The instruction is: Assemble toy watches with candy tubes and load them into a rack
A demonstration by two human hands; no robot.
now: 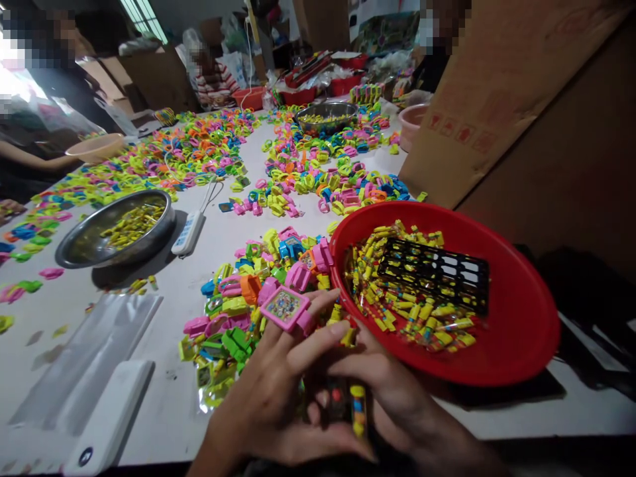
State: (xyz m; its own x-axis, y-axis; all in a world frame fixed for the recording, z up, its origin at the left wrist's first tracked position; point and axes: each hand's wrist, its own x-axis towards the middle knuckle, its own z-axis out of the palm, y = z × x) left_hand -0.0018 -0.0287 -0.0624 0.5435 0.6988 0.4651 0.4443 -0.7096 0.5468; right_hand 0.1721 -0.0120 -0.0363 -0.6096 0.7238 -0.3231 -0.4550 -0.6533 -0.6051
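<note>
My left hand (278, 391) is in the bottom middle, fingers bent, with a pink toy watch (285, 307) at its fingers. The watch's square face shows small coloured beads. Close against it, my right hand (397, 391) curls around a small clear tube with yellow ends (358, 411) and coloured pieces inside. The fingers overlap, so part of what lies between the palms is hidden. Just beyond my hands is a heap of colourful toy watches (238, 305). Right of them, a red basin (521, 331) contains many yellow-ended tubes (422, 318) and a black slotted tray (437, 271).
A steel bowl (163, 228) of yellow pieces stands left, near a white power strip (189, 232). Clear plastic bags (94, 358) and a white device (112, 417) lie at front left. Toy watches (199, 152) cover the far table. A cardboard box (497, 99) rises at right.
</note>
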